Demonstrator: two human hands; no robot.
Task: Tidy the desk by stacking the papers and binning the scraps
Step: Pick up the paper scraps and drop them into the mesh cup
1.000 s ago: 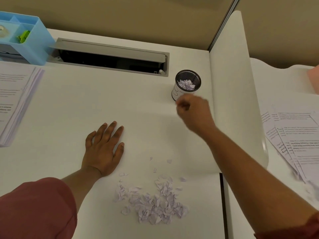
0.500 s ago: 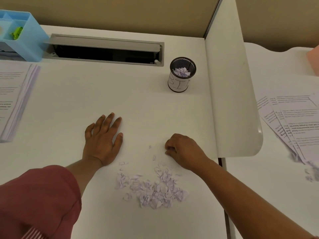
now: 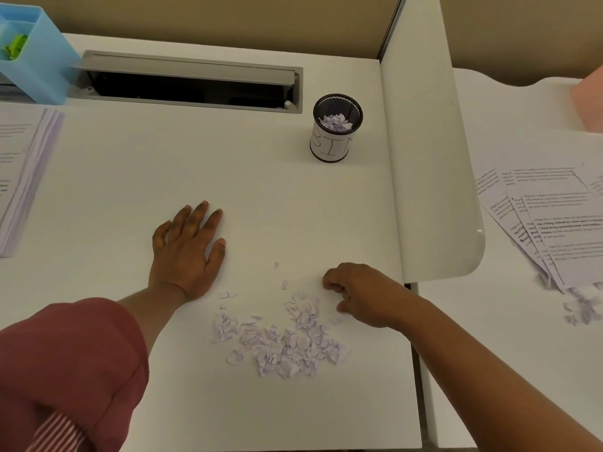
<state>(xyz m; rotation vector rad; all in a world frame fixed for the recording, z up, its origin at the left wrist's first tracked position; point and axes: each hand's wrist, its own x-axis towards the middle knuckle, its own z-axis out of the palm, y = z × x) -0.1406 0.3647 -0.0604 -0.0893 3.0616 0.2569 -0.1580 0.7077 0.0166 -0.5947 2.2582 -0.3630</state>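
Since a second ago my right hand (image 3: 362, 293) has come back from the bin (image 3: 336, 128) to the desk (image 3: 163, 164), and now sits at the upper right edge of the scrap pile (image 3: 284, 340).

Item, right hand: fingers curled under, tips down on the desk beside the scraps; I cannot tell whether they pinch any.

Item, left hand (image 3: 187, 252): flat on the desk, fingers straight and slightly spread, holding nothing (it has not shifted).

Item, scrap pile: torn paper bits heaped near the front edge, between my two forearms, a few strays just above.

Item, bin: mesh cup with a paper label, upright near the divider (image 3: 424, 158), scraps inside.

Item, stacked papers (image 3: 26, 164): far left edge, squared up.

Item, loose sheets (image 3: 554, 223): fanned on the neighbouring desk, right of the divider.

Item, blue organiser (image 3: 42, 66): top left corner.
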